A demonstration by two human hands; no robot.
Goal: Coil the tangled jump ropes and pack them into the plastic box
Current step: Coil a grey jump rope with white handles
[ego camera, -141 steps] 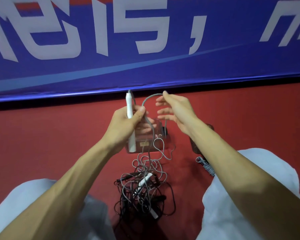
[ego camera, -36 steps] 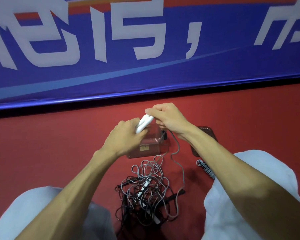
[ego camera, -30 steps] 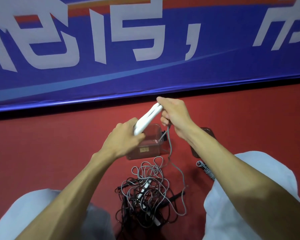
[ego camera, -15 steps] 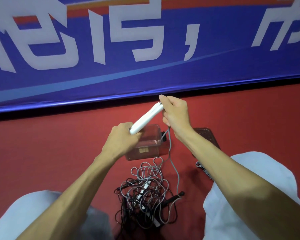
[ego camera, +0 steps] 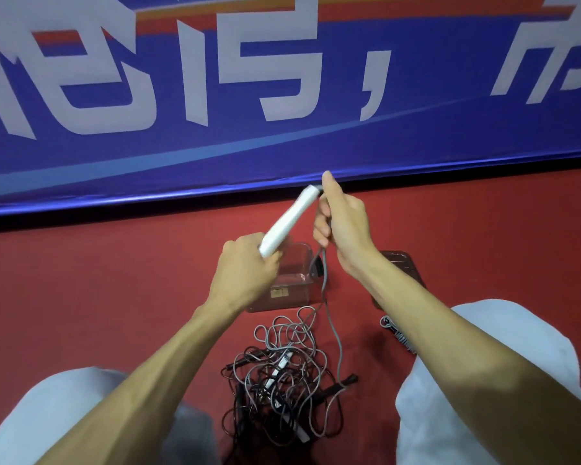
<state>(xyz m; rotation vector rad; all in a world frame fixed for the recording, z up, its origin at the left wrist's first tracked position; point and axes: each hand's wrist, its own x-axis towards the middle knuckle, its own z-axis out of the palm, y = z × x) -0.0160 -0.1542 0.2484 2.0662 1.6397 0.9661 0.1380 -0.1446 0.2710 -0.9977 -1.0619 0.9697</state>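
Fingers (ego camera: 271, 260) of the left hand (ego camera: 242, 276) are curled round the lower end of a white handle (ego camera: 291, 218), which slants up to the right, raised well off the floor (ego camera: 114, 280). At its upper end is the right hand (ego camera: 344, 226), with the thumb up against the tip and the other fingers (ego camera: 320, 229) folded round the grey rope (ego camera: 333, 330) that leaves that end. From those fingers the rope drops past the right side of the plastic box (ego camera: 292, 293), which sits on the floor under both hands, toward the floor's far edge where a blue banner (ego camera: 282, 95) hangs. The rope runs on into the tangle (ego camera: 282, 391) of grey and black ropes heaped between the person's knees, nearer than the box. A second white handle (ego camera: 280, 366) and a black handle (ego camera: 337, 385) lie in that heap. Right of the box a dark flat piece (ego camera: 399, 263) shows, half hidden by the forearm; I cannot tell what it is. A striped coil (ego camera: 394, 332) lies by the right knee.
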